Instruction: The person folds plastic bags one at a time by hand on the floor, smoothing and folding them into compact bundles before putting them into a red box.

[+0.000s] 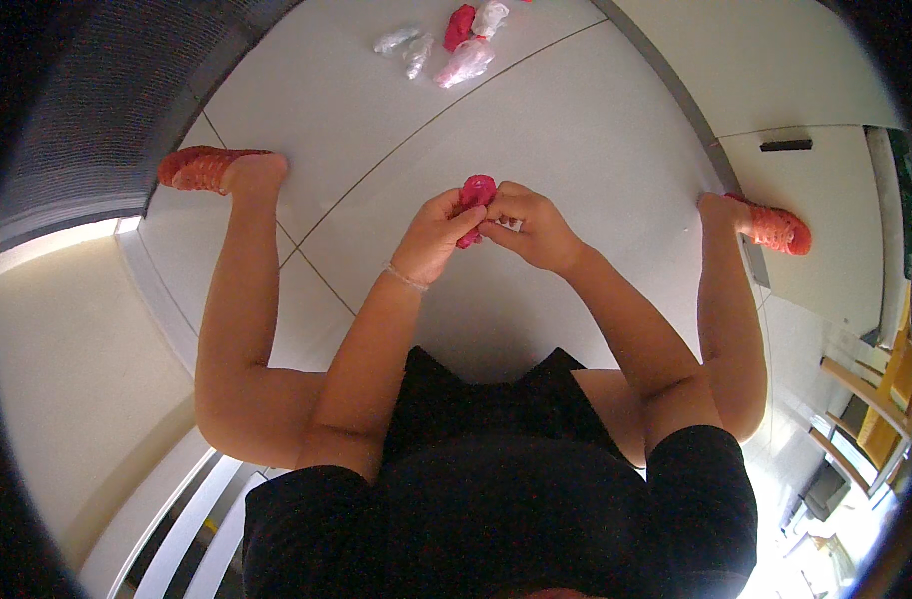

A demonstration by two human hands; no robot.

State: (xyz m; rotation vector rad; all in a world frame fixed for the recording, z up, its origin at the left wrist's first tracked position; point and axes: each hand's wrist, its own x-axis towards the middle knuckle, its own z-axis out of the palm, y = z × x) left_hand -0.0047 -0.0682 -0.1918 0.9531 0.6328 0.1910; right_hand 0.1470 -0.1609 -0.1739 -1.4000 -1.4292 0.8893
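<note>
Both hands meet over the floor, between my spread legs, around a pinkish-red bundle of thin, crumpled material [478,190], probably a plastic bag. My left hand [432,233] grips it, with the thumb across its front; a bit sticks out below that thumb. From the other side, the bent fingers and thumb of my right hand [536,227] pinch its edge. Farther off on the floor lie several twisted plastic bags: a red one [459,28], a white one [490,19], a pinkish-white one [465,64] and two clear ones, left [396,39] and right [418,56].
Large pale tiles [590,135] make up the floor. My feet, in orange-red shoes [201,168], stand wide apart. A dark ribbed panel [119,97] rises at the left. On the right is a pale cabinet [808,202] with a black handle [786,145]; wooden-framed chairs [867,397] stand beyond.
</note>
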